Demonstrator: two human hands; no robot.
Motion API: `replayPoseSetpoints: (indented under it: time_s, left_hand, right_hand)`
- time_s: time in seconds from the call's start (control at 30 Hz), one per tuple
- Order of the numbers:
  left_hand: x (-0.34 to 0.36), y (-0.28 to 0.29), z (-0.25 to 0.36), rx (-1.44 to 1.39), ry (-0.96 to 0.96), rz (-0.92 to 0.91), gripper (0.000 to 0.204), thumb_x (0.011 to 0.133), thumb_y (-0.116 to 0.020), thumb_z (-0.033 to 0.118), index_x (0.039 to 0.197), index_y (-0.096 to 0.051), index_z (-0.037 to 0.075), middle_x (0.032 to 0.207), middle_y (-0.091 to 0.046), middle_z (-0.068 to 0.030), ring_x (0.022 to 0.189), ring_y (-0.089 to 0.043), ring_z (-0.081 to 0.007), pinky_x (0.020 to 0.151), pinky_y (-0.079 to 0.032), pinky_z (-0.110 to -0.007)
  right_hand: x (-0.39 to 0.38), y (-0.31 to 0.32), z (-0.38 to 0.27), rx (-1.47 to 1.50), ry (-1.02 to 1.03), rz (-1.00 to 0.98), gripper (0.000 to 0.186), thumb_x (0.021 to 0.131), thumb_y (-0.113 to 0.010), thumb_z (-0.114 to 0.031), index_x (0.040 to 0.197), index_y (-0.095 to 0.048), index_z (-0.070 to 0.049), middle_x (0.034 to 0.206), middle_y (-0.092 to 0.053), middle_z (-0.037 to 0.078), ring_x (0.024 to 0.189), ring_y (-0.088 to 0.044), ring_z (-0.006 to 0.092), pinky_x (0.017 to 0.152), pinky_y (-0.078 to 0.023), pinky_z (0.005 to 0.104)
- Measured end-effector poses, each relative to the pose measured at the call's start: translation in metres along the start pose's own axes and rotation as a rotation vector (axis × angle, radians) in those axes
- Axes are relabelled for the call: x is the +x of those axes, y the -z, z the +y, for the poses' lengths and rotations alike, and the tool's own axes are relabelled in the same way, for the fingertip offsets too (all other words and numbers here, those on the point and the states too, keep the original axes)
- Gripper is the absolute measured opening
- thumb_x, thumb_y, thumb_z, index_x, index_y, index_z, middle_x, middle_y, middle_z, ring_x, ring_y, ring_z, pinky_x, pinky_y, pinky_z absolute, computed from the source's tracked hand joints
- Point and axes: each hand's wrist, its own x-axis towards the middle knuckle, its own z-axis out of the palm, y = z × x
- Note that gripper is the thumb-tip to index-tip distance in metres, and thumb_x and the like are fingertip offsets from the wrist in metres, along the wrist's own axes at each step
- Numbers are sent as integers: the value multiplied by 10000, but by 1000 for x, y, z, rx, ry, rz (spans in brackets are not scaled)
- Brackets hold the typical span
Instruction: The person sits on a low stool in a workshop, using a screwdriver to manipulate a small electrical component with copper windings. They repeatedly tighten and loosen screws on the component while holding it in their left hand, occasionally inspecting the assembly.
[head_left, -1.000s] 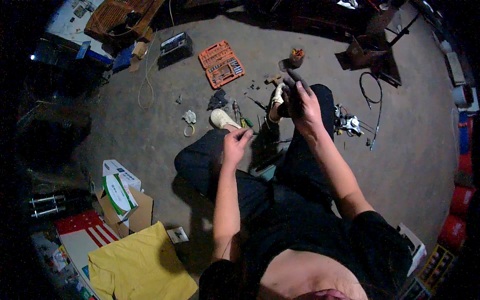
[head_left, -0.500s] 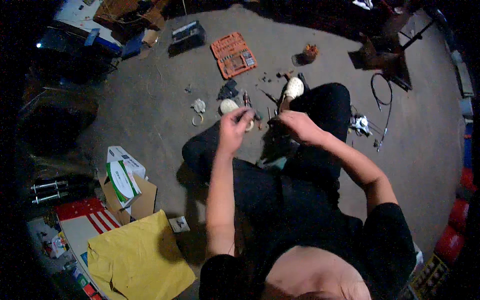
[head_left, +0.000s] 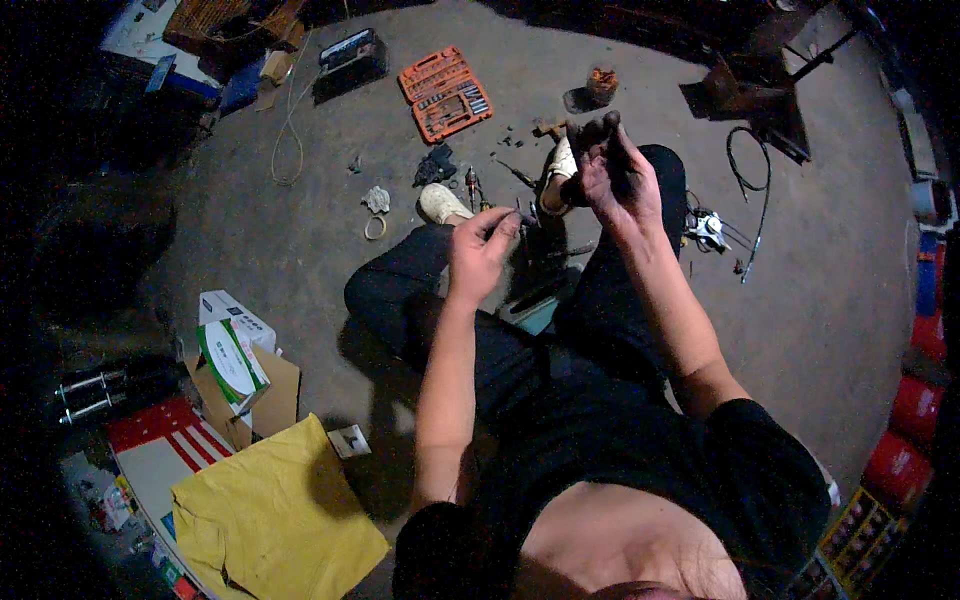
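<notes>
My left hand (head_left: 484, 248) is above my left knee, thumb and fingers pinched together. A small dark piece shows at its fingertips, too small to name. Raised over my right leg, my right hand (head_left: 615, 182) has its palm turned up and fingers apart, blackened with grime and holding nothing. Between my shoes lie a slim tool with a reddish part (head_left: 472, 183) and a thin dark tool (head_left: 514, 172). Left of my left shoe are a crumpled dark cloth-like thing (head_left: 436, 165), a pale grey part (head_left: 376, 199) and a ring (head_left: 375, 229).
An orange tool case (head_left: 452, 128) lies open ahead, beside a black box (head_left: 350, 62) and a tub with orange contents (head_left: 602, 84). On the right are a black cable (head_left: 768, 176) and a silver metal part (head_left: 708, 231). Cartons (head_left: 286, 392) and a yellow sheet (head_left: 280, 510) are lower left.
My right hand has left its place beside my left hand, moved up and forward, and turned over with its fingers spread. The left hand stays pinched. The whole view has shifted slightly.
</notes>
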Motion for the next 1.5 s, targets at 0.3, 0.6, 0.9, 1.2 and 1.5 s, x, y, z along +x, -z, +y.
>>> replayPoseSetpoints:
  time_s: [0.3,0.6,0.9,1.2,1.5]
  left_hand:
    - [-4,2,40,162,-118,-46,162,825,-582,113,890,-607,-33,785,-623,-106,712,-586,-180,664,-449,-278]
    - [-12,2,7,53,-188,-242,156,820,-570,108,915,-593,-14,843,-607,-112,806,-578,-205,718,-441,-311]
    - [-27,-42,-42,509,-172,-58,140,803,-530,111,877,-584,5,871,-576,-159,863,-539,-336,742,-427,-403]
    - [-28,-29,-115,-56,58,-185,220,839,-532,143,1012,-568,12,962,-583,-127,914,-560,-241,805,-423,-318]
    - [-4,-14,-137,587,30,-16,244,835,-502,179,951,-573,-24,980,-584,-200,938,-536,-355,812,-411,-396]
  right_hand:
    - [-3,11,0,-2120,773,-1101,322,649,-549,-29,969,-511,-12,1042,-537,162,1046,-476,345,947,-363,419]
    - [-65,19,-22,-1293,-566,-603,265,905,-489,-237,1023,-530,-3,890,-576,83,831,-544,175,737,-432,320]
    - [-16,96,-17,-2255,752,-892,201,725,-488,49,924,-509,38,916,-531,223,886,-465,442,920,-365,429]
    - [-51,81,9,-793,-384,-63,252,862,-559,-238,1020,-547,-42,905,-570,45,820,-547,165,738,-441,287]
    - [52,117,4,-2468,637,-678,188,750,-493,-41,927,-519,15,960,-555,220,959,-513,375,838,-409,411]
